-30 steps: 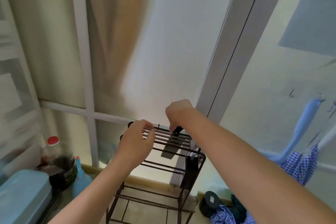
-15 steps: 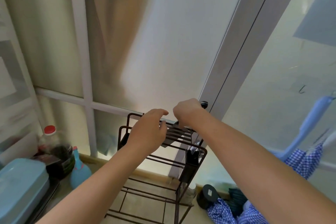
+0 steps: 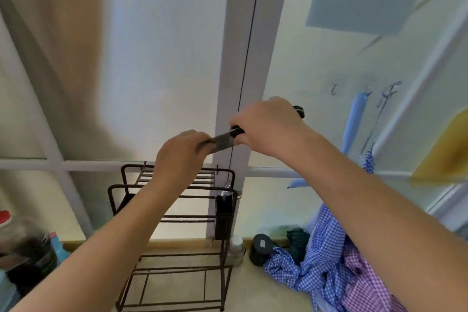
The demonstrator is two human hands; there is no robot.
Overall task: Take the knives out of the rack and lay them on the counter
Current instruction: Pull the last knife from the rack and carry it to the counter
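A knife [image 3: 222, 142] with a black handle and a wide grey blade is held level in the air above the dark brown wire rack [image 3: 174, 220]. My right hand [image 3: 268, 129] is closed around its handle, whose end sticks out to the right. My left hand [image 3: 179, 159] pinches the far end of the blade from the left. A black holder [image 3: 224, 215] hangs on the rack's right side, with something shiny poking out of its top.
Beige counter [image 3: 253, 291] lies under the rack. Blue and purple checked cloths [image 3: 336, 271], a black round object [image 3: 260, 248] and a small clear bottle [image 3: 236, 248] lie to the right. Bottles [image 3: 25, 248] stand at the left. Frosted window panes are behind.
My right hand has lifted the knife up out of the rack's top. My left hand left the rack's rail and took hold of the blade. The view tilted down and right.
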